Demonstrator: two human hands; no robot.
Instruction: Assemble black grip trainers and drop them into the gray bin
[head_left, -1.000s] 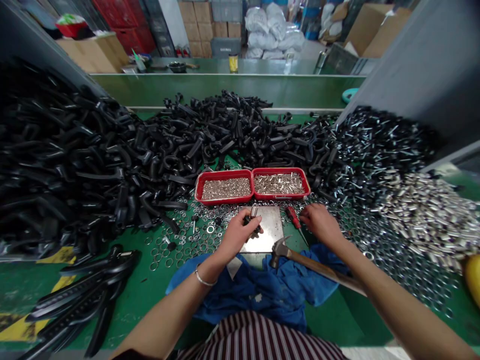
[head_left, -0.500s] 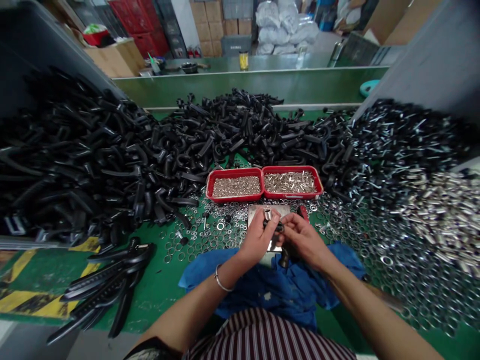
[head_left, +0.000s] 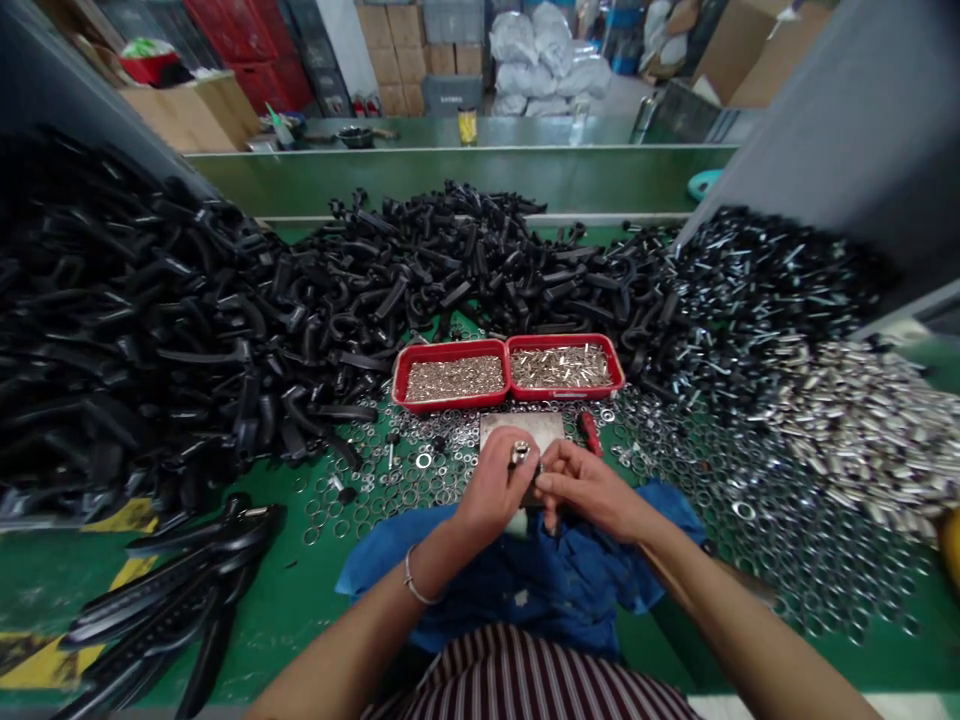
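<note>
My left hand [head_left: 491,488] is closed round a small black part with a silvery metal sleeve [head_left: 519,453] standing out of its top. My right hand [head_left: 589,490] meets it from the right, its fingertips pinched at the same part. Both hands hover over a small steel plate [head_left: 525,428] lying on the green bench. A red-handled screwdriver [head_left: 589,432] lies just right of the plate. Behind the plate sit two red trays [head_left: 507,347] of small metal pieces.
Black curved plastic handles [head_left: 187,310] are heaped across the left and back. Bolts and metal sleeves [head_left: 847,410] are piled at the right, washers [head_left: 397,470] lie scattered around the plate. A blue cloth [head_left: 540,580] covers the front edge; long black handles [head_left: 172,590] lie front left.
My right hand left the bench beside the screwdriver and came in to the part held in my left hand. Both hands drew slightly nearer, covering the hammer head.
</note>
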